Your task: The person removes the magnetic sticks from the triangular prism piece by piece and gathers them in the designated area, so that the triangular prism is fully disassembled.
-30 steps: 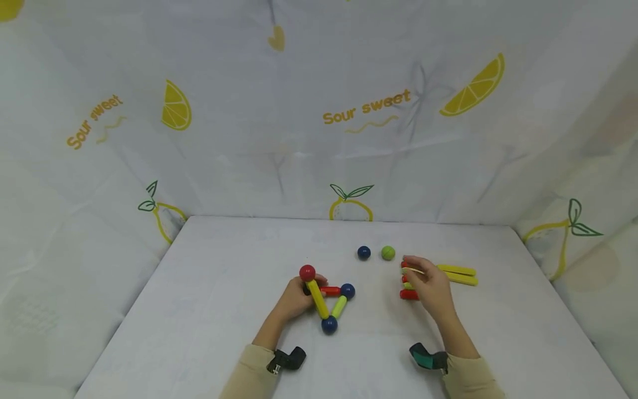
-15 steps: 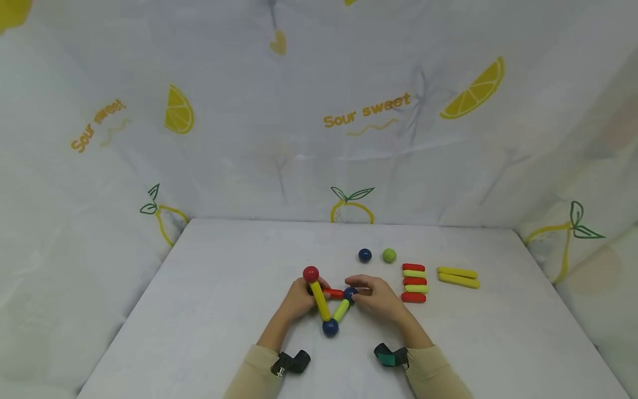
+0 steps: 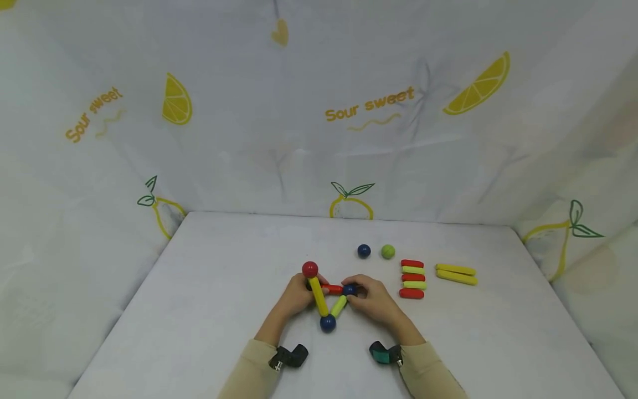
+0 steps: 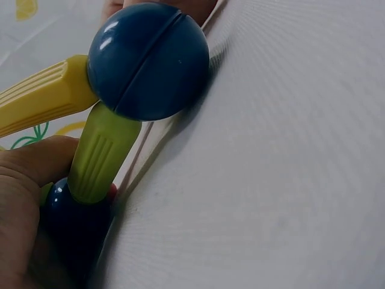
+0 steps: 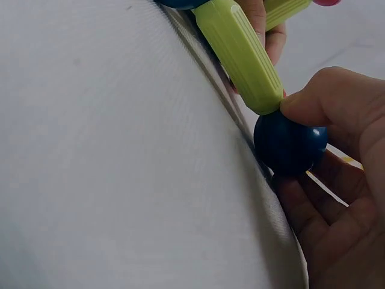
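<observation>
A frame of plastic rods and balls stands on the white table. Its near corner is a blue ball (image 3: pixel 328 323), from which a yellow rod (image 3: pixel 319 296) slants up to a red ball (image 3: pixel 310 269). A lime rod (image 3: pixel 339 306) and a red rod (image 3: pixel 333 289) meet at the right corner's blue ball (image 5: pixel 290 143). My right hand (image 3: pixel 375 301) pinches that ball between thumb and fingers. At the left corner my left hand (image 3: pixel 295 297) grips a dark blue ball (image 4: pixel 78 226), mostly hidden in the head view. Another lime rod (image 4: pixel 103 153) runs from it to the near ball.
Behind the frame lie a loose blue ball (image 3: pixel 364 251) and a green ball (image 3: pixel 388 251). Right of my right hand, short red and lime rods (image 3: pixel 412 278) lie in a column, beside two yellow rods (image 3: pixel 456 274). A printed curtain (image 3: pixel 279 111) hangs behind the table.
My right hand has moved left from the column of short rods to the frame's right blue ball, and now pinches it. The left hand keeps its place on the frame.
</observation>
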### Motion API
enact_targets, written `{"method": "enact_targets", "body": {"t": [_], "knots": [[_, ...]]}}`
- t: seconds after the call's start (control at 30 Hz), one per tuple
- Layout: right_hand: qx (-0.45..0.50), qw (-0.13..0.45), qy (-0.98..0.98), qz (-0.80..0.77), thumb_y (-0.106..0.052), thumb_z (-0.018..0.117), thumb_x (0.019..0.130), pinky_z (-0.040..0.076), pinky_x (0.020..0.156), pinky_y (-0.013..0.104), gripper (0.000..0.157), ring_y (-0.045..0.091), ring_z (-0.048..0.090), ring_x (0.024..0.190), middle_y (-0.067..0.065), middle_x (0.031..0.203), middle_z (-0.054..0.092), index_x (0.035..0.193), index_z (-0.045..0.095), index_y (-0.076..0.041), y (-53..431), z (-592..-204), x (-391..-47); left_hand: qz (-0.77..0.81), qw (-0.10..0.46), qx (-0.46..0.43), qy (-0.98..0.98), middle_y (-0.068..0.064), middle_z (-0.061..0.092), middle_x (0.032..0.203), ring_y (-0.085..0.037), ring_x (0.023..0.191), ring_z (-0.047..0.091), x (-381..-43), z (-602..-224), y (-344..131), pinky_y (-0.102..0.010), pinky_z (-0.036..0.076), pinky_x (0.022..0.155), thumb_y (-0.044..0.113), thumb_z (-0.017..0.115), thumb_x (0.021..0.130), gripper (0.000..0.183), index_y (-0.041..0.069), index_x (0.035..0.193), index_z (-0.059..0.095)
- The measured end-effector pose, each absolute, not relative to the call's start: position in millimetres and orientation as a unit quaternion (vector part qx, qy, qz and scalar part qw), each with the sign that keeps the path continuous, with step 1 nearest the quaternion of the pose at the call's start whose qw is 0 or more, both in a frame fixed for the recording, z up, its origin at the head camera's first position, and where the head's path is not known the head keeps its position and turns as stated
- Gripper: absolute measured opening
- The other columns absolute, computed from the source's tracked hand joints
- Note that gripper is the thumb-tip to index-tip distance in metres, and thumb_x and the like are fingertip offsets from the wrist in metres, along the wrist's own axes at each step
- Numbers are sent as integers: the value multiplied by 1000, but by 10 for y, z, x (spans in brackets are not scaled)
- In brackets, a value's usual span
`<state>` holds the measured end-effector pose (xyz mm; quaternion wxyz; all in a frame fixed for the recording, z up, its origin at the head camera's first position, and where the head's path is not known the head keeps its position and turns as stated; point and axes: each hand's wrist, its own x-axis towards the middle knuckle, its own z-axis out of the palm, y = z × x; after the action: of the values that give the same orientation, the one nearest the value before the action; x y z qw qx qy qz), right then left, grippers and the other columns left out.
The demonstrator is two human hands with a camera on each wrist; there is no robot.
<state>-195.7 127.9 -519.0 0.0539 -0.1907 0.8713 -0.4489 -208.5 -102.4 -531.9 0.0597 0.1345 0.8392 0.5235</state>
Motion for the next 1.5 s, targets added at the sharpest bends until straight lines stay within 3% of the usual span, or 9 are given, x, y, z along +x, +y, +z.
{"method": "enact_targets", "body": {"t": [0.53,0.7,0.9,1.17,1.5], "knots": [[-210,47,871,-441,-10,66,80,48,78,22,27,14,53,90,-6,102,62,105,64,-19,1269,-5144,-1941,526,72,129,837,3,68,89,-14,80,58,-2057,-5257,-992,-33,48,80,23,72,83,14,14,94,70],[-214,29,877,-429,-9,66,78,51,84,28,27,13,53,92,-7,102,60,103,63,-20,1288,-5170,-1953,525,77,123,839,3,67,89,-15,80,58,-2067,-5255,-983,-32,49,79,23,72,84,13,15,94,70],[-155,-8,888,-433,-6,66,78,50,95,42,27,16,55,102,-4,107,60,101,63,-20,1348,-5200,-1965,532,83,85,838,1,63,89,-18,79,54,-2077,-5286,-1008,-31,47,72,23,71,84,12,16,93,68],[-101,-57,890,-440,-13,70,84,53,91,40,31,20,59,105,5,116,63,114,64,-14,1345,-5209,-1999,535,81,86,837,1,64,92,-18,82,55,-2064,-5322,-1029,-32,47,76,27,71,84,15,17,96,67],[9,-85,881,-465,-14,62,89,49,97,47,34,31,54,116,16,127,57,122,58,-4,1354,-5143,-2142,535,59,107,836,2,65,99,-17,90,56,-2056,-5347,-1033,-38,48,87,24,70,85,16,19,100,67]]}}
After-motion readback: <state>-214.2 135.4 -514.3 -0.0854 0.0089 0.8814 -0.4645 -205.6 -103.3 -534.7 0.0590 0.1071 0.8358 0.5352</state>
